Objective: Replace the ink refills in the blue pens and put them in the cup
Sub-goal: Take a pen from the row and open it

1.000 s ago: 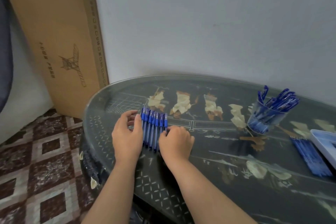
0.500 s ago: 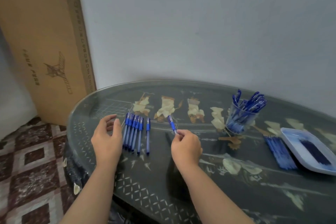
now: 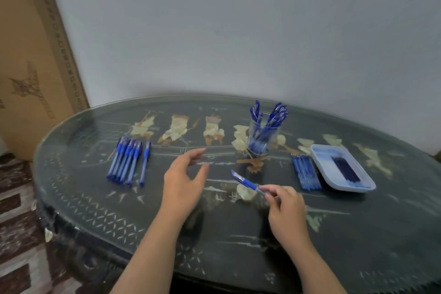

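Observation:
My right hand (image 3: 285,207) pinches one blue pen (image 3: 244,180) by its lower end, cap pointing up and left, above the table's middle. My left hand (image 3: 185,179) hovers just left of it, fingers loosely spread, holding nothing. Several blue pens (image 3: 125,161) lie in a row on the left of the table, one pen (image 3: 145,163) slightly apart on their right. A clear cup (image 3: 261,137) holding several blue pens stands at the back centre. A row of blue refills (image 3: 306,172) lies right of centre, next to a pale tray (image 3: 323,159) with dark refills (image 3: 346,169) in it.
The dark oval glass-topped table (image 3: 238,234) has pale inlaid figures. A tall cardboard box (image 3: 31,55) leans on the wall at the left. Tiled floor (image 3: 14,234) shows beyond the table's left edge. A grey wall stands close behind the table.
My right hand has lifted one pen out of the row and carried it right, toward the table's middle. My left hand left the row and moved right after it. The camera turned right.

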{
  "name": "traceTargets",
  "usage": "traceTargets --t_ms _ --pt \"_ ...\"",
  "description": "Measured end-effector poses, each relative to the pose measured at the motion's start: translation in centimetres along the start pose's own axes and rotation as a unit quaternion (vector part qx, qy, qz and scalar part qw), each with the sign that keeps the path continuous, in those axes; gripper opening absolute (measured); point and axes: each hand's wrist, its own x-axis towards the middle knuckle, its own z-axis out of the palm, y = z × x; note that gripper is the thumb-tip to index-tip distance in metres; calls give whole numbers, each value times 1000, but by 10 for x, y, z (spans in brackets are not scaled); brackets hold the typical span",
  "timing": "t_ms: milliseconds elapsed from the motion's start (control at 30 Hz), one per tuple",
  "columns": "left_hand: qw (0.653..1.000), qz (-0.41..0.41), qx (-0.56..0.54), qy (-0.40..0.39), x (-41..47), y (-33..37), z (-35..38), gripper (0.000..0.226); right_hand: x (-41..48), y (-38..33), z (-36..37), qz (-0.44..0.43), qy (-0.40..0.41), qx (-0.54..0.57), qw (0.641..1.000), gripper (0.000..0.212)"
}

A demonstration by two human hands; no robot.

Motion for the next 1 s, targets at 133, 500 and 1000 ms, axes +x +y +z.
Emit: traceTargets --t_ms 133,500,1000 --pt "995 23 13 -91 -17 -2 34 43 3 12 -1 -55 8 25 998 38" --pt "997 18 9 -79 -31 -4 52 19 -1 16 5 -146 7 -18 989 25" --pt "994 -25 -32 -105 -31 3 49 18 -1 13 6 -213 84 -41 973 44"
